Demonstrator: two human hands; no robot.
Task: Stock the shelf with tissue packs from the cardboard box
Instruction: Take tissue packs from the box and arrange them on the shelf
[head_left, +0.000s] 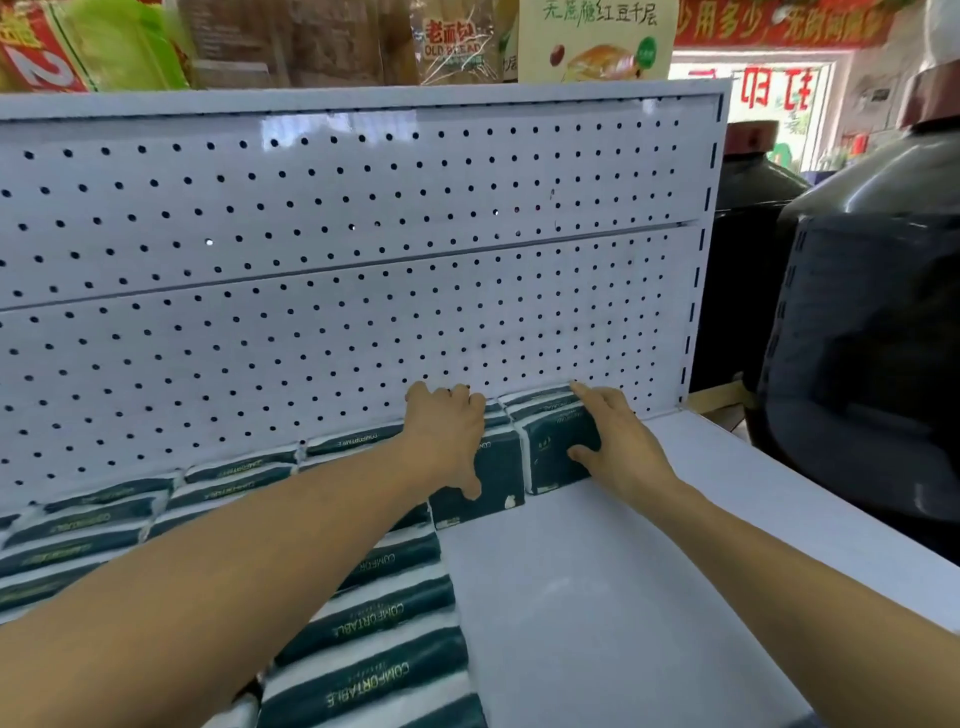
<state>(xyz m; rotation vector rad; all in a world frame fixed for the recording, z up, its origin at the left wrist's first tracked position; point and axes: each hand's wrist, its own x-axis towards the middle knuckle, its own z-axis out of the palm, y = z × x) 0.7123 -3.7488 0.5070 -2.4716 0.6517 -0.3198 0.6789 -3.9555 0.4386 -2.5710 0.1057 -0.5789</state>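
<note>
1. Both arms reach to the far edge of the white shelf (649, 571), where dark green tissue packs stand against the white pegboard back panel (337, 260).
2. The left hand (447, 431) lies palm-down over the top of one upright tissue pack (478, 493); its fingers curl over the pack's far edge and the thumb comes down the near face. The hand covers the pack's top, so whether it grips or only presses cannot be told.
3. The right hand (618, 441) clasps the rightmost tissue pack (558, 447), just right of the first and touching it: fingers along the top and right side, thumb pressed on the near face.
4. To the right of that pack the shelf surface is bare up to the panel's slotted upright.
5. More tissue packs (363, 623) lie in rows over the left part of the shelf, partly under the left forearm. Their green bands read "COMFORTABLE" in pale letters.
6. Above the panel, bagged bread (457, 47) shows "OLD BREAD" beneath red Chinese characters; a cream package (597, 41) next to it carries green Chinese writing.
7. At far right stand large dark jars (857, 338) with reddish lids.
</note>
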